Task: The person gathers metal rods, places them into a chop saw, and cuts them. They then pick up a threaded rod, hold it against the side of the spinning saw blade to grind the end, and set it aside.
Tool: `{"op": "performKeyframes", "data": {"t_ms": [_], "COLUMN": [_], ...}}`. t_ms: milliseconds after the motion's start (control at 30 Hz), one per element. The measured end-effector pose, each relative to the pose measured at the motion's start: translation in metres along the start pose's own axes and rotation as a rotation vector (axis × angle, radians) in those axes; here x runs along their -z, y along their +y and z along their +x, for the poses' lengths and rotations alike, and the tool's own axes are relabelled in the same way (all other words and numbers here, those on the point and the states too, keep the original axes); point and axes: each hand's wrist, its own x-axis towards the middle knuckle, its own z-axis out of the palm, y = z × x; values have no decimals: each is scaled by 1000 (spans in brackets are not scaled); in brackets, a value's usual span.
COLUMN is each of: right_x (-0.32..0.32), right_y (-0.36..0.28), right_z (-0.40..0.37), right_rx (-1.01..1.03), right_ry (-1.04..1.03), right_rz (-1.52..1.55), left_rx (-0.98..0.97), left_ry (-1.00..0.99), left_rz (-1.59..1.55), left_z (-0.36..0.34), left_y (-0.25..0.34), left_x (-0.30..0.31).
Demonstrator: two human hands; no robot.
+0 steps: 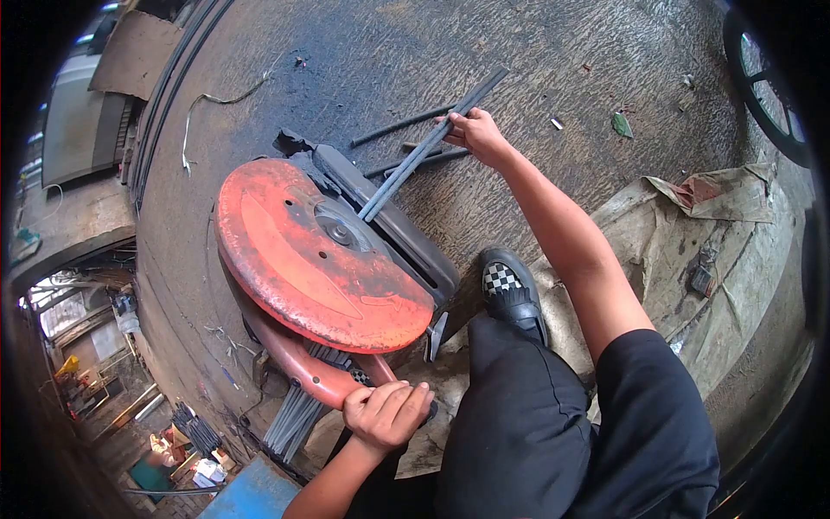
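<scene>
Obs., head view. The person sits low on the floor (pixel 536 52), with a cut-off saw (pixel 389 229) in front of the knee.

Left hand (pixel 386 413): fingers clenched around the end of the orange handle (pixel 303 372), knuckles up. The grip sits at the far end of the arm, probably for leverage over the head and its red guard (pixel 311 259).

Right hand (pixel 477 134): fingers closed on a small bundle of dark bars (pixel 406 171), gripped together as one. The arm is stretched nearly straight. The bars run at a slant from this hand down to the saw and disappear beside the guard's hub. Their free ends stick out past the hand. Holding them well out from the guard likely steadies the bundle while the hand stays away from the blade side.

Shoe (pixel 510 290), checkered toe: planted just beside the saw base. I cannot tell whether it touches. The position suggests bracing.

Surroundings:
- Loose rods (pixel 393 128) lie on the floor just beyond the saw, under and near the held bars.
- More rod stock (pixel 290 415) is stacked below the handle, within the left hand's reach.
- A crumpled sheet (pixel 692 233) covers the floor to the right, under the person's arm.
- Part of a wheel (pixel 765 86) shows at the upper right edge, well apart.

The blade itself is hidden by the guard, so I cannot tell whether it meets the bars.
</scene>
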Motion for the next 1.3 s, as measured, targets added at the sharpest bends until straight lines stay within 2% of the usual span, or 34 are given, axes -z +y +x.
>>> {"op": "performKeyframes", "data": {"t_ms": [500,867,1000,1067,1300], "right_x": [-1,3,0,1,0], "right_y": [-7,6,5,10,20], "right_z": [-2,1,0,2,4], "right_rx": [-45,-5,-23,34,74], "right_ry": [-14,-41,-6,10,66], "right_rz": [6,18,14,-66,-59], "left_rx": [13,32,34,34,42], "left_ry": [1,20,22,24,39], "left_rz": [-11,-2,-15,-17,-4], "left_z": [2,4,4,4,4], "left_y": [0,1,0,0,0], "left_x": [0,0,-1,-1,-3]}}
